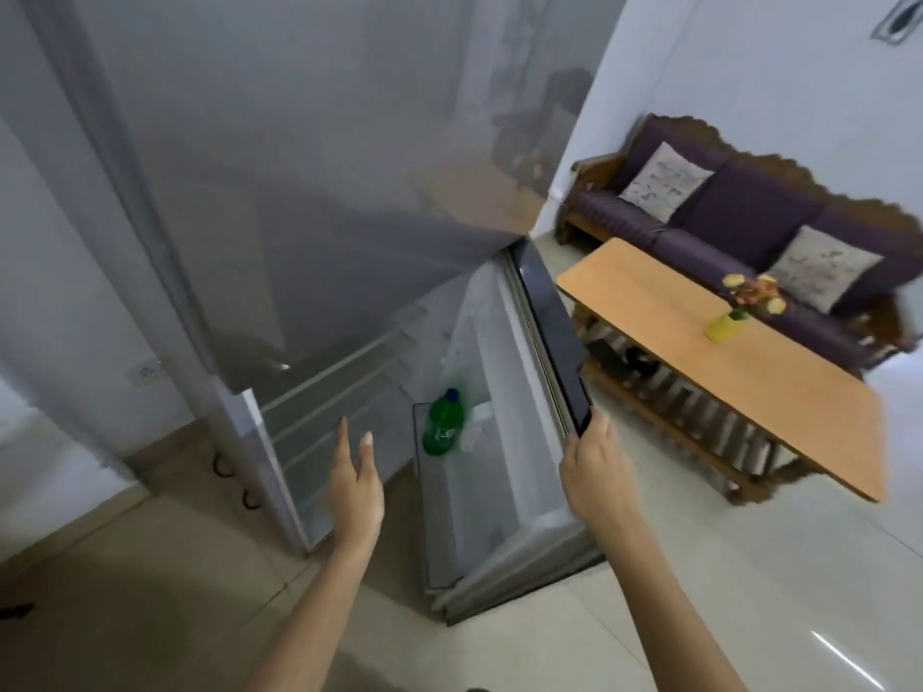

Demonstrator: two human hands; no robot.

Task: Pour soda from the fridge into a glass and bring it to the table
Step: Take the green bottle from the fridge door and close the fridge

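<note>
One green plastic bottle (pixel 442 424) with a blue cap stands upright in the shelf of the open fridge door (pixel 547 337). Right hand (pixel 594 454) grips the door's dark glossy edge. Left hand (pixel 355 484) hangs spread and empty near the bottle. Beyond the door stands a smooth rectangular wooden table (pixel 699 362).

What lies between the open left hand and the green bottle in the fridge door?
Nothing: in the head view, only air separates the left hand from the green bottle.
</note>
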